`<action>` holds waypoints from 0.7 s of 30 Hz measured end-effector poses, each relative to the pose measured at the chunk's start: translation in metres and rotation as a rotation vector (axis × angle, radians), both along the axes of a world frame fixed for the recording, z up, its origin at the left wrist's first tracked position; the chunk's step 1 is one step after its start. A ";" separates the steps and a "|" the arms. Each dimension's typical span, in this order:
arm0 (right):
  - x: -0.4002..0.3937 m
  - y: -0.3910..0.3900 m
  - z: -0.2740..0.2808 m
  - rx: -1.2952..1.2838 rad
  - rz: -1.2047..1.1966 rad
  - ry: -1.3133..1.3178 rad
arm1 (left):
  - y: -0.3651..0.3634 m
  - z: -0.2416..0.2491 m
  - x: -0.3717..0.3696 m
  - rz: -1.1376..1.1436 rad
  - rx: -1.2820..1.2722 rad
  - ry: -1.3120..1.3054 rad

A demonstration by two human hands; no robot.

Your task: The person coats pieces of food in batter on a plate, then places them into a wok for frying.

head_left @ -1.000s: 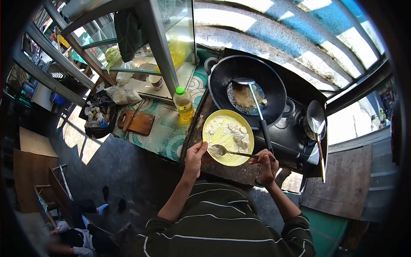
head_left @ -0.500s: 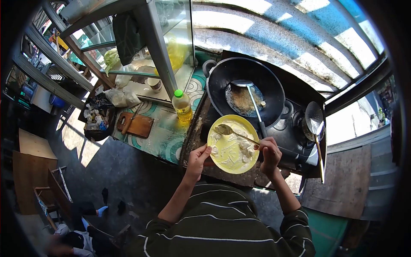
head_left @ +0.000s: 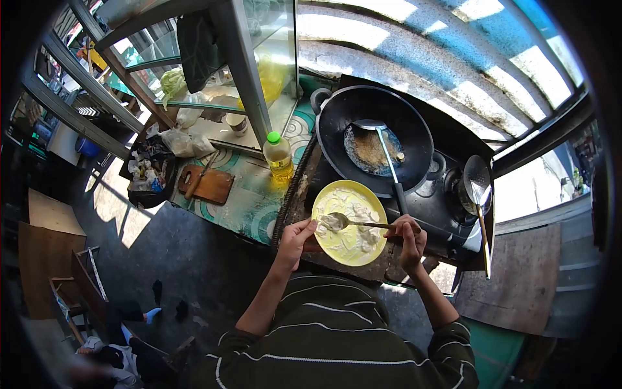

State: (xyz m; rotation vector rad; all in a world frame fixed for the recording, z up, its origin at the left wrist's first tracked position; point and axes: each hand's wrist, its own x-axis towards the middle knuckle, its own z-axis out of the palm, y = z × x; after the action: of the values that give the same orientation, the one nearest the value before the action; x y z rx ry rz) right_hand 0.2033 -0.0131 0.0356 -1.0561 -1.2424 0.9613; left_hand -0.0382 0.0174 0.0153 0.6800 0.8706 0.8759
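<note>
My left hand (head_left: 295, 242) grips the left rim of a yellow plate (head_left: 343, 254), thumb on top. White batter (head_left: 364, 238) is smeared over the plate's inside. In my right hand (head_left: 408, 242) is the handle of a metal spoon (head_left: 369, 225), whose bowl rests in the batter near the plate's left side. Beyond the plate sits a black wok (head_left: 337, 110) with oil and browned bits (head_left: 372, 150) in its bottom. A spatula (head_left: 389, 155) leans in the wok, its dark handle pointing toward my right hand.
Right of the wok, a skimmer (head_left: 477, 175) lies over a small pan. An oil bottle (head_left: 278, 159) with a green cap and a wooden cutting board (head_left: 207, 185) with a knife stand left. A glass display case (head_left: 272, 84) rises behind them. A person (head_left: 123, 360) sits at lower left.
The spoon's bowl has moved down across the plate, and its handle now lies more level. The plate has shifted slightly down and left with my left hand.
</note>
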 end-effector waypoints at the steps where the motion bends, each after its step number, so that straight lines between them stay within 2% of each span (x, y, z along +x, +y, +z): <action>1: -0.001 0.000 0.001 -0.031 -0.028 0.008 | 0.000 0.001 0.001 -0.001 0.011 0.015; 5: -0.010 0.008 0.004 -0.206 -0.132 0.188 | -0.003 0.004 0.005 0.019 0.032 0.080; 9: -0.012 0.009 -0.005 -0.300 -0.114 0.311 | -0.004 -0.006 0.006 0.015 0.085 0.070; 13: -0.012 0.009 -0.001 -0.283 -0.149 0.338 | -0.007 -0.007 0.008 0.030 0.119 0.039; 16: -0.015 0.004 0.005 -0.064 -0.285 0.086 | -0.009 -0.003 0.011 0.047 0.115 0.048; 21: -0.022 0.002 0.021 -0.062 -0.244 -0.024 | -0.012 0.000 0.014 0.070 0.115 0.097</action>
State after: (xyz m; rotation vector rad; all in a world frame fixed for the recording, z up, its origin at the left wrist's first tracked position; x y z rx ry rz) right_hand 0.1817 -0.0107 0.0568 -1.2396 -1.0794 0.8052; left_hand -0.0246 0.0058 0.0154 0.8010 0.9407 0.9670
